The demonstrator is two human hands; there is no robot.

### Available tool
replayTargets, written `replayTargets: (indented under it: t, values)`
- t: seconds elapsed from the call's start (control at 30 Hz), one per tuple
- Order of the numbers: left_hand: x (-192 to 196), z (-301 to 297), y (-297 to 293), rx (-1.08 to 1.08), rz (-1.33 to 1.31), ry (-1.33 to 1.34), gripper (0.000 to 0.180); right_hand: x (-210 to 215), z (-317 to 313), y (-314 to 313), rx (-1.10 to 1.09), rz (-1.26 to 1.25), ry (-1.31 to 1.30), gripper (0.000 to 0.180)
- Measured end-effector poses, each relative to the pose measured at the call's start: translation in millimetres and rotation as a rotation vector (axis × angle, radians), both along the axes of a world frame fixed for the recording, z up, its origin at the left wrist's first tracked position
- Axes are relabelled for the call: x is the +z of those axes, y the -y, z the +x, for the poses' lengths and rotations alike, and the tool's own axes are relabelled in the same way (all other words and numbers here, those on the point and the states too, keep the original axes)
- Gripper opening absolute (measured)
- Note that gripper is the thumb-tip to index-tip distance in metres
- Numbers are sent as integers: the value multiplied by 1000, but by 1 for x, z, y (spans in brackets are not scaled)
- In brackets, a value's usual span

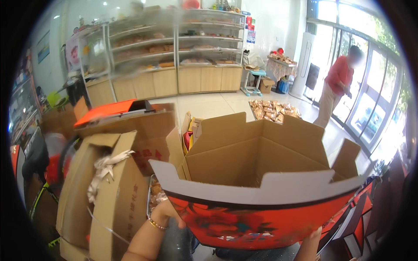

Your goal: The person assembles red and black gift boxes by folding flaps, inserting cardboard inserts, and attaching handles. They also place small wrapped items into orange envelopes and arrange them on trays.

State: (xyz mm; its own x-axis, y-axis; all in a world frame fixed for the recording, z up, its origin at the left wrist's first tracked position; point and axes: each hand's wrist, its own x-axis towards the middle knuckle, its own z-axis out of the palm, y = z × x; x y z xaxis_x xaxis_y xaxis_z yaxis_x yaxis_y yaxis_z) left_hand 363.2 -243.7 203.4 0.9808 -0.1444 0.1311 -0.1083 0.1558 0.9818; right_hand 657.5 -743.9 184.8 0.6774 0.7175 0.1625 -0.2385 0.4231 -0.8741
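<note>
I hold up a large open cardboard box (261, 217) close in front of me; it is red with a printed pattern outside, brown inside, and its flaps stand up. My left hand (167, 212), with a bead bracelet on the wrist, grips the box's lower left corner, fingers hidden behind the wall. At the lower right edge of the box only part of my right hand (311, 242) shows, pressed against the underside.
Brown cartons (113, 191) stand at my left, one with an orange top (104, 111). A tray of baked goods (155, 193) lies beside them. Flat red boxes (359, 217) lean at lower right. Bread shelves (174, 48) line the back wall. A person in a red top (337, 85) stands by the glass door, near packets (274, 111) on the floor.
</note>
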Motion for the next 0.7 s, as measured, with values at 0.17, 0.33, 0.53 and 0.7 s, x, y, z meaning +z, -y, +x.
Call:
replayTargets:
  t: [0.17,0.33,0.53,0.7]
  values:
    - [23,0,18,198,-22,109,130,25,-25,25,24,-60,235,72]
    - [52,6,37,492,-37,302,135,73,-33,22,8,-180,604,72]
    - [51,36,8,765,361,483,129,117,-22,-55,-176,-559,688,51]
    - [48,67,17,646,1105,490,116,76,10,-50,-83,-768,462,33]
